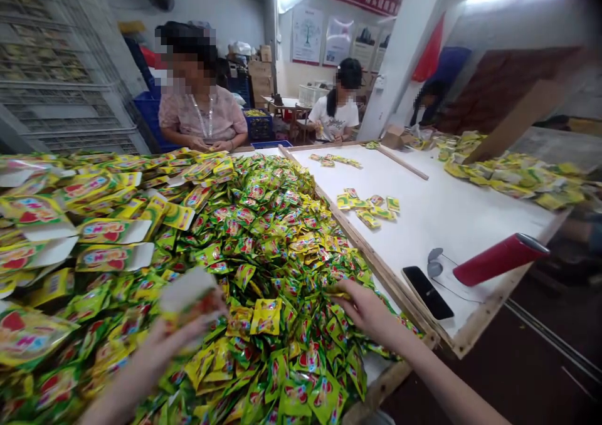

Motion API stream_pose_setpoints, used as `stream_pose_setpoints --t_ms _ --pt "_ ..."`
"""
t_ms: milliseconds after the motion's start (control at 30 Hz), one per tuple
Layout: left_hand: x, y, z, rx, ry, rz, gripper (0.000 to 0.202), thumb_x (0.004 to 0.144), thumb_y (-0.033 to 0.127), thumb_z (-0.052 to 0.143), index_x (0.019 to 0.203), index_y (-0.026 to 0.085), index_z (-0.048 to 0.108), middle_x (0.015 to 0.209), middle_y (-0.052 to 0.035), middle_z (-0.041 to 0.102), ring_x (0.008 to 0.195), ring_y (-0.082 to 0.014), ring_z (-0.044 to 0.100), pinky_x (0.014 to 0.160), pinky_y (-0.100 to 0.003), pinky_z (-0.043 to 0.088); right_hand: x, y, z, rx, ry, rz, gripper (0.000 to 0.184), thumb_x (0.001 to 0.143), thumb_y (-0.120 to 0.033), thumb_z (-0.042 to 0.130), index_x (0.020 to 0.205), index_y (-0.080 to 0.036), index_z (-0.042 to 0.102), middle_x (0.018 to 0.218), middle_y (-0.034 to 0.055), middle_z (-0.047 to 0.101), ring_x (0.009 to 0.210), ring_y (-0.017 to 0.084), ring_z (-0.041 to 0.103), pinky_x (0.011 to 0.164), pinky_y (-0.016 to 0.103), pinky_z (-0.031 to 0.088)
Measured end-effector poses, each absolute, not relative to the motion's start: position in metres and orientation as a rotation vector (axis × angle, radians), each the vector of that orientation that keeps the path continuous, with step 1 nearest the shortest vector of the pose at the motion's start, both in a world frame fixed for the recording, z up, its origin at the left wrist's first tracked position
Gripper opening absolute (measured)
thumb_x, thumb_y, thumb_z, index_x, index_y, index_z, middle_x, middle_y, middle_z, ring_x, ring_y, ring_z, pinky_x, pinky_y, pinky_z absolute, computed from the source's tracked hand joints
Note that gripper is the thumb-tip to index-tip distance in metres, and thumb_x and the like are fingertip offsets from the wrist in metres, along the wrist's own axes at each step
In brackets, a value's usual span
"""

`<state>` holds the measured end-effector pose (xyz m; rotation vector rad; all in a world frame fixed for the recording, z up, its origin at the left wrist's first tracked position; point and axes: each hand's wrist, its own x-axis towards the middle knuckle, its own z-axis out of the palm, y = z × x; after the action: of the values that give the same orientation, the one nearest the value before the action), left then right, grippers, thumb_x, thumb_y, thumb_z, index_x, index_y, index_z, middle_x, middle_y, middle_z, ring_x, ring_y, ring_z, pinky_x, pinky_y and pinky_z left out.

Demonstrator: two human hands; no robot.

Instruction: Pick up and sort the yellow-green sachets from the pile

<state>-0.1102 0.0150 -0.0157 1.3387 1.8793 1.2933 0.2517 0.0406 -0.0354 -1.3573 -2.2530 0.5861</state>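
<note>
My left hand (176,334), smeared by motion, is closed on a small printed carton (190,299) with a white flap, held above the heap. Over the right side of the heap, my right hand (360,306) has its fingers closed together at the sachets, with a bit of yellow-green wrapper at the fingertips. Green and yellow candy sachets (277,243) with red watermelon pictures lie in a deep pile under both hands. Two yellow sachets (266,316) lie between the hands. Flat yellow cartons (106,230) with open white flaps are stacked on the left.
A wooden rail (362,243) parts the heap from a white table (414,212). On it lie a phone (427,292), a red tumbler (498,260), sunglasses (435,263) and several small packs (369,205). Two people (202,121) sit across; stacked crates (61,68) stand at left.
</note>
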Motion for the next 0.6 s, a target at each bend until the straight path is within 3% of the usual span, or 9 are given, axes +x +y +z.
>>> stream_pose_setpoints --t_ms 100,200,333,433,533,600 --pt "-0.034 0.005 -0.016 1.049 1.081 0.831 0.049 0.06 0.049 0.068 0.095 0.015 0.063 0.081 -0.0048 0.066 0.069 -0.0186 0.06 0.065 -0.032 0.051 0.227 0.038 0.0 -1.13 -1.831 0.939 0.016 0.093 -0.031 0.043 0.105 -0.021 0.047 0.083 0.0018 0.057 0.06 0.011 0.056 0.055 0.023 0.048" --pt "0.015 0.005 -0.01 1.038 0.875 0.764 0.038 0.063 0.042 0.071 0.085 0.012 0.061 0.074 -0.0032 0.062 0.066 -0.013 0.054 0.065 -0.024 0.046 0.202 0.035 0.023 -0.88 -1.584 1.104 0.018 0.09 -0.03 0.051 0.105 -0.023 0.047 0.082 -0.0003 0.055 0.047 0.007 0.049 0.043 0.02 0.043" --pt "0.032 0.006 -0.002 1.096 0.864 0.791 0.034 0.061 0.037 0.074 0.08 0.013 0.059 0.071 -0.0005 0.059 0.065 -0.0119 0.05 0.063 -0.023 0.045 0.189 0.033 0.029 -0.795 -1.807 0.86 0.01 0.086 -0.025 0.056 0.095 -0.02 0.056 0.083 0.0024 0.058 0.071 0.013 0.056 0.064 0.025 0.048" --pt "0.031 0.007 -0.005 1.145 0.891 0.773 0.033 0.063 0.032 0.072 0.087 0.013 0.06 0.079 -0.0026 0.062 0.074 -0.0156 0.054 0.069 -0.026 0.047 0.195 0.029 0.029 -0.783 -2.091 0.749 0.015 0.089 -0.019 0.05 0.102 -0.02 0.056 0.09 0.004 0.06 0.084 0.015 0.057 0.075 0.027 0.048" --pt "0.031 0.007 -0.013 1.249 0.922 0.752 0.039 0.065 0.026 0.07 0.101 0.014 0.06 0.096 -0.0052 0.065 0.089 -0.0199 0.057 0.081 -0.029 0.047 0.203 0.021 0.036 -0.91 -2.361 0.69 0.021 0.091 -0.015 0.043 0.109 -0.02 0.054 0.098 0.0055 0.059 0.086 0.014 0.058 0.075 0.026 0.048" --pt "0.033 0.007 -0.02 1.327 0.973 0.722 0.044 0.065 0.025 0.07 0.106 0.015 0.059 0.102 -0.006 0.065 0.095 -0.022 0.057 0.086 -0.031 0.046 0.208 0.016 0.046 -1.003 -2.55 0.591 0.019 0.089 -0.013 0.043 0.103 -0.019 0.056 0.096 0.0056 0.059 0.08 0.014 0.059 0.07 0.025 0.047"
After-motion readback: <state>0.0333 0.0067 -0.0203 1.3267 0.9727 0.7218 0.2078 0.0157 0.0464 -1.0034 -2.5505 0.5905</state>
